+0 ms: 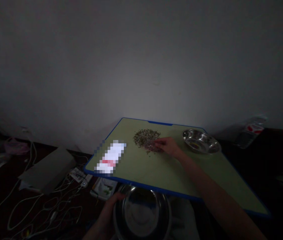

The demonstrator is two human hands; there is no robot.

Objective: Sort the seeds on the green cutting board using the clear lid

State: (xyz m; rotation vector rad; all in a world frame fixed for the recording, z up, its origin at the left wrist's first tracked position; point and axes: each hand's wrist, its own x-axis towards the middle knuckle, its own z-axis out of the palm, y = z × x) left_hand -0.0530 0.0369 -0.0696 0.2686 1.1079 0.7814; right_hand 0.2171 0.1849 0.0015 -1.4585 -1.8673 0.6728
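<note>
A pile of small greenish-brown grains (146,136) lies on a pale green table with a blue rim (141,182). My right hand (167,145) reaches across the table, its fingertips bunched together in the near right edge of the pile. Below the table's near edge, my left hand (110,208) grips the left rim of a large steel bowl (142,215); nothing shows inside it in the dim light. A smaller steel bowl (201,141) sits on the table to the right of my right hand.
A blurred white and red packet (111,157) lies on the table's left part. A grey box (48,168), a power strip (80,175) and tangled white cables (46,210) cover the floor at left. A plastic bottle (252,130) lies at right. A bare wall stands behind.
</note>
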